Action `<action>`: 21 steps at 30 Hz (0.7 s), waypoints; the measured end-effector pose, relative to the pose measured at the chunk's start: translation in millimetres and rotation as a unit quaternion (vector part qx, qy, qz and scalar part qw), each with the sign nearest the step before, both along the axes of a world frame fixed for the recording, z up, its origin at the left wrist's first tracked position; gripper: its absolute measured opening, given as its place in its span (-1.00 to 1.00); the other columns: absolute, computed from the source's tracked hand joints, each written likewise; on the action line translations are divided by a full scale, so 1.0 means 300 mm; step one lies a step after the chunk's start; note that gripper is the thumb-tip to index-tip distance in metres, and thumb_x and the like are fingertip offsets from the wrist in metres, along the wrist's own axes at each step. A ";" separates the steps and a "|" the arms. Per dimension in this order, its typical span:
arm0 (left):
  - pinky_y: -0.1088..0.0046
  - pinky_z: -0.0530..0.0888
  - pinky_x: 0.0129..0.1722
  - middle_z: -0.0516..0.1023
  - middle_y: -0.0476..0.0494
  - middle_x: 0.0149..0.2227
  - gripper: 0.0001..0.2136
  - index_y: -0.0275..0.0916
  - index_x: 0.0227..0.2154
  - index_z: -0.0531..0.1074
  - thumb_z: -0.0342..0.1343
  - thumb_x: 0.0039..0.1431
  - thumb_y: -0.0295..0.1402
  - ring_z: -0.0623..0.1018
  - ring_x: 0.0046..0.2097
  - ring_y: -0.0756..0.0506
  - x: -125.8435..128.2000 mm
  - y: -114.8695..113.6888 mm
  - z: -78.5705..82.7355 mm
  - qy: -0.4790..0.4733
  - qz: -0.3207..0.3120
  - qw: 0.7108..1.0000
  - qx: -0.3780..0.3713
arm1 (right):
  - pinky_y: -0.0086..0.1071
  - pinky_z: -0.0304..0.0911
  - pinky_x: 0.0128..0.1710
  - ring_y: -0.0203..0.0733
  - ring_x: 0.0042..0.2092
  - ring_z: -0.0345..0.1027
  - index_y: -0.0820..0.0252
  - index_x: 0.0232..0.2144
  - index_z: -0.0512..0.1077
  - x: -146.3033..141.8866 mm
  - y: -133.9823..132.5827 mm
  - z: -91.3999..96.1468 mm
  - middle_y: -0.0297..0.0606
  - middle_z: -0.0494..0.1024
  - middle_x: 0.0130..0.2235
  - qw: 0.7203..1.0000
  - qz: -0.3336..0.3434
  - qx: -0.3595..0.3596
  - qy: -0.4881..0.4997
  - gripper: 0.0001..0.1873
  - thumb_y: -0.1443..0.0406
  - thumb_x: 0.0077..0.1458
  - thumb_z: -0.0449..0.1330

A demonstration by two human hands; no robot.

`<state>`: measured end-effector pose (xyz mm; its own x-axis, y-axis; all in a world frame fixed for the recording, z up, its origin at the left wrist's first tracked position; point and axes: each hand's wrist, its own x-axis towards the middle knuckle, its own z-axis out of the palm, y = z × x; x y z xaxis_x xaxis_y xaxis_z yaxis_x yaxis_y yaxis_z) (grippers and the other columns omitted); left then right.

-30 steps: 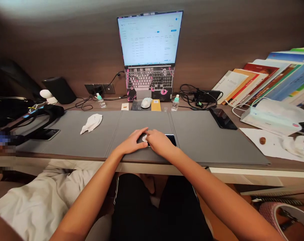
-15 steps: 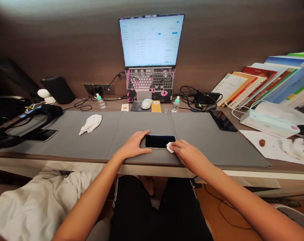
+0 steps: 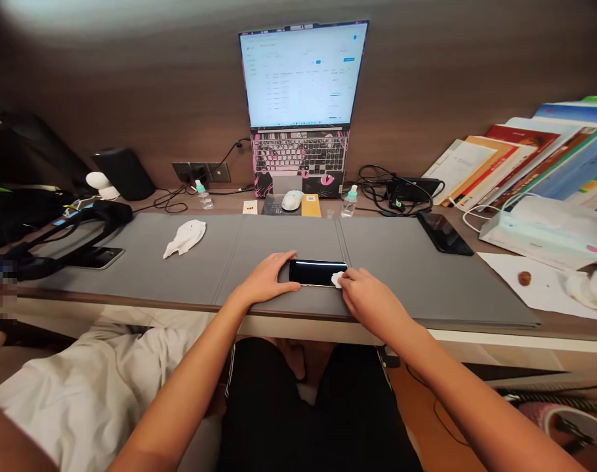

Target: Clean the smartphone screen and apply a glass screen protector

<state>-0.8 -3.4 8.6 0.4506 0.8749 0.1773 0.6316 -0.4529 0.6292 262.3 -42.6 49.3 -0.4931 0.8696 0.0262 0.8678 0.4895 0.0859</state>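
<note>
A black phone (image 3: 314, 273) lies flat and sideways on the grey desk mat (image 3: 401, 275), near its front edge. My left hand (image 3: 266, 278) rests on the mat with its fingers closed round the phone's left end. My right hand (image 3: 367, 298) pinches a small white wipe (image 3: 336, 279) and presses it onto the right end of the screen.
A crumpled white tissue (image 3: 184, 237) lies on the mat's left part. A second phone (image 3: 445, 232) sits at the mat's right, a third (image 3: 96, 257) at far left. Behind are a laptop (image 3: 302, 108), a mouse (image 3: 292, 199), two small bottles, cables, books and a mask box (image 3: 539, 226).
My right hand has slid the wipe from the phone's left end across to its right end. My left hand has stayed at the left end.
</note>
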 end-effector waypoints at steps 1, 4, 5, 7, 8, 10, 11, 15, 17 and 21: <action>0.09 0.29 0.29 0.41 -0.24 0.23 -0.31 -0.19 0.31 0.19 0.24 0.18 -0.13 0.37 0.25 -0.27 0.001 -0.001 0.000 0.001 0.002 1.000 0.002 | -0.24 0.30 -0.14 0.02 -0.09 0.39 0.34 -0.14 0.54 -0.005 0.010 0.001 0.00 0.56 -0.12 1.000 -0.001 0.001 0.001 -0.73 0.45 0.28 0.04; 0.09 0.32 0.27 0.41 -0.24 0.23 -0.35 -0.17 0.30 0.22 0.24 0.18 -0.13 0.39 0.24 -0.28 0.003 -0.006 0.001 0.001 0.005 1.000 0.010 | -0.23 0.29 -0.08 0.02 -0.06 0.38 0.36 -0.11 0.53 -0.027 0.054 0.002 0.01 0.56 -0.09 1.000 -0.001 0.012 0.007 -0.71 0.42 0.31 0.02; 0.10 0.32 0.27 0.41 -0.24 0.23 -0.35 -0.16 0.29 0.23 0.24 0.18 -0.13 0.40 0.24 -0.28 0.004 -0.007 0.000 0.000 0.004 1.000 0.013 | -0.22 0.28 -0.06 0.03 -0.05 0.38 0.36 -0.11 0.53 -0.037 0.064 0.001 0.02 0.55 -0.10 1.000 0.000 0.017 0.009 -0.70 0.40 0.33 0.00; 0.09 0.32 0.27 0.41 -0.25 0.23 -0.35 -0.17 0.29 0.24 0.24 0.18 -0.12 0.39 0.24 -0.28 0.003 -0.008 -0.004 0.000 0.003 1.000 0.016 | -0.20 0.28 -0.05 0.04 -0.05 0.37 0.37 -0.13 0.54 -0.058 0.067 -0.005 0.02 0.54 -0.10 0.999 0.001 0.028 0.016 -0.66 0.35 0.38 -0.04; 0.09 0.31 0.28 0.41 -0.25 0.24 -0.35 -0.17 0.29 0.24 0.25 0.18 -0.12 0.39 0.25 -0.28 0.002 -0.007 -0.006 -0.001 0.004 1.000 0.016 | -0.20 0.28 -0.05 0.04 -0.05 0.37 0.37 -0.13 0.54 -0.068 0.060 -0.010 0.03 0.54 -0.10 0.999 0.001 0.033 0.019 -0.63 0.32 0.39 -0.05; 0.10 0.31 0.28 0.41 -0.25 0.24 -0.34 -0.17 0.29 0.23 0.25 0.18 -0.12 0.39 0.25 -0.27 0.000 -0.006 -0.009 -0.004 0.007 1.000 0.013 | -0.20 0.30 -0.07 0.06 -0.03 0.36 0.37 -0.14 0.54 -0.085 0.034 -0.019 0.04 0.53 -0.10 0.999 0.005 0.040 0.026 -0.60 0.27 0.41 -0.07; 0.10 0.31 0.28 0.41 -0.25 0.24 -0.34 -0.16 0.29 0.23 0.25 0.17 -0.13 0.40 0.25 -0.27 -0.001 -0.006 -0.009 -0.007 0.009 1.000 0.011 | -0.20 0.30 -0.09 0.07 -0.03 0.36 0.36 -0.14 0.54 -0.093 0.021 -0.023 0.04 0.54 -0.11 0.999 0.011 0.042 0.029 -0.59 0.26 0.41 -0.07; 0.11 0.31 0.29 0.38 -0.24 0.27 -0.32 -0.14 0.30 0.22 0.27 0.16 -0.11 0.39 0.26 -0.26 0.001 -0.005 0.001 -0.009 0.009 1.000 0.010 | -0.19 0.31 -0.07 0.06 -0.04 0.37 0.34 -0.13 0.54 -0.119 0.018 -0.030 0.03 0.56 -0.12 0.997 0.054 0.040 0.049 -0.63 0.29 0.40 -0.05; 0.13 0.31 0.30 0.38 -0.24 0.27 -0.32 -0.17 0.29 0.23 0.28 0.16 -0.10 0.38 0.27 -0.25 0.002 -0.004 0.005 -0.010 0.007 1.000 0.013 | -0.17 0.30 -0.01 0.05 -0.01 0.36 0.34 -0.08 0.53 -0.139 0.048 -0.033 0.04 0.57 -0.06 0.994 0.080 0.036 0.062 -0.63 0.30 0.40 -0.05; 0.15 0.31 0.30 0.39 -0.24 0.27 -0.34 -0.17 0.28 0.24 0.27 0.17 -0.12 0.37 0.28 -0.24 0.003 -0.001 0.009 -0.005 0.008 1.000 0.016 | -0.10 0.26 0.07 0.08 0.01 0.35 0.36 -0.04 0.52 -0.182 0.078 -0.039 0.06 0.56 -0.03 0.991 0.110 0.032 0.075 -0.60 0.30 0.41 -0.08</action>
